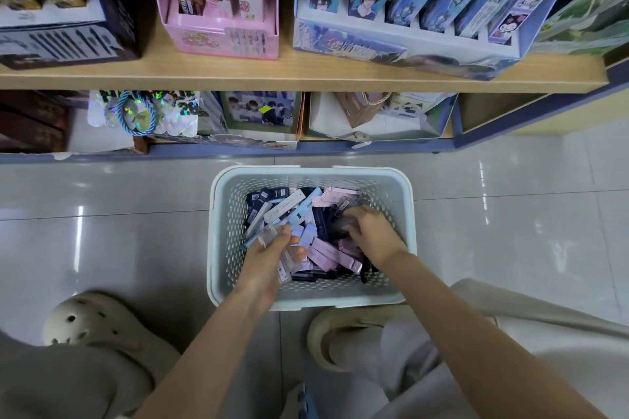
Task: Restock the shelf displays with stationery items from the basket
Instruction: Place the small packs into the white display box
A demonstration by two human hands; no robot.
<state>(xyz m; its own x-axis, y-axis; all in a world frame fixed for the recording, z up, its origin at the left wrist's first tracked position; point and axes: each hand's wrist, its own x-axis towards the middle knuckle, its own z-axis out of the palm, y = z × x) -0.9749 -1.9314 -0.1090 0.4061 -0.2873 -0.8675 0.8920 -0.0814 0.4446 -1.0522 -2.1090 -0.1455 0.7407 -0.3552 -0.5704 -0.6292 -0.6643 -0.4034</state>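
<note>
Gripping with the left hand [269,257] a fanned bundle of clear plastic pen packets [285,267], thumb and fingers curled round it, low inside the pale blue perforated plastic basket [311,303]. With the right hand [369,231], fingers bent over and closed round a dark blurred item [340,227] at the basket's right side; too smeared to identify. Beneath both, a loose pile of slim pink, lilac and navy stationery boxes [326,250]. Basket on the glossy grey tiled floor [119,214], just before the wooden shelf board [272,75]. Up on that board, side by side: black display carton [68,44], pink display carton [221,39], blue display carton [391,48]. Nearer, two beige foam clogs [88,320], one well left, one against the basket's near rim.
</note>
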